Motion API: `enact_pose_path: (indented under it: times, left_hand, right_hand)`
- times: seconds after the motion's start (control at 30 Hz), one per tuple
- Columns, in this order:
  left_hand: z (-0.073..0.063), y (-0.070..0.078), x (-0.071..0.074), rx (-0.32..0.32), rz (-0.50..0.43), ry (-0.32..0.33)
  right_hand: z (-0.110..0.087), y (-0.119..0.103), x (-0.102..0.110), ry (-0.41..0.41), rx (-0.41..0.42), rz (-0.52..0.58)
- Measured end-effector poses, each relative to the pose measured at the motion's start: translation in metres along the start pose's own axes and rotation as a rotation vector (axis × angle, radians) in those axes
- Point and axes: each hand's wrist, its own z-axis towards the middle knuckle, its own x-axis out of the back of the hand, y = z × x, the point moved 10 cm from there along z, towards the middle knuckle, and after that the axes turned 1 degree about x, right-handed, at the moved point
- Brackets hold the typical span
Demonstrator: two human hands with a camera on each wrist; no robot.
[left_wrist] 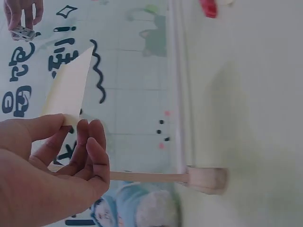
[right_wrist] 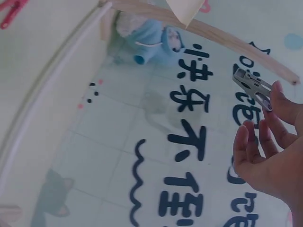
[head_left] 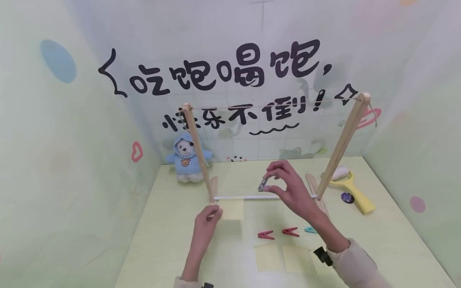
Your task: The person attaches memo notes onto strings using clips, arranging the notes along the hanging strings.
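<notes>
My left hand [head_left: 207, 219] pinches a pale yellow paper square [head_left: 232, 209] by its edge between thumb and fingertip; the left wrist view shows this paper [left_wrist: 71, 87] tilted in the air. A grey clothespin [head_left: 263, 184] is pinched between the thumb and fingers of my right hand [head_left: 293, 190], raised to the right of the paper. In the right wrist view the clothespin [right_wrist: 253, 88] points away from the fingertips. A string [head_left: 252, 106] runs between two upright wooden posts, above both hands. Behind the hands a white rod [head_left: 253, 197] joins the posts low down.
Two red clothespins [head_left: 265, 235] and a teal one [head_left: 310, 230] lie on the table before several yellow paper squares [head_left: 268, 258]. A plush toy [head_left: 188, 158] sits behind the left post [head_left: 198, 150]. Right of the right post [head_left: 343, 146] are a yellow-handled roller [head_left: 358, 196] and a dark round object [head_left: 347, 198].
</notes>
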Motion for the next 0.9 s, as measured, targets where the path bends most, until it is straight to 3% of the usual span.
enact_pose_path:
  times: [0.17,0.33,0.53,0.7,0.9]
  left_hand:
    - [0.031,0.060,0.008,-0.077,-0.072,-0.002]
    - [0.052,0.116,0.016,-0.137,-0.104,0.003]
    - [0.075,0.172,0.024,-0.207,-0.149,0.017]
    - [0.090,0.202,0.027,-0.246,-0.170,0.022]
    - [0.100,0.212,0.026,-0.209,-0.177,0.014]
  right_hand:
    - [0.038,-0.030,0.015,0.011,0.093,-0.014]
    - [0.074,-0.060,0.027,0.013,0.184,-0.011]
    - [0.124,-0.082,0.046,0.050,0.215,-0.029]
    - [0.160,-0.084,0.067,0.109,0.192,-0.061]
    - [0.185,-0.080,0.077,0.126,0.174,-0.094]
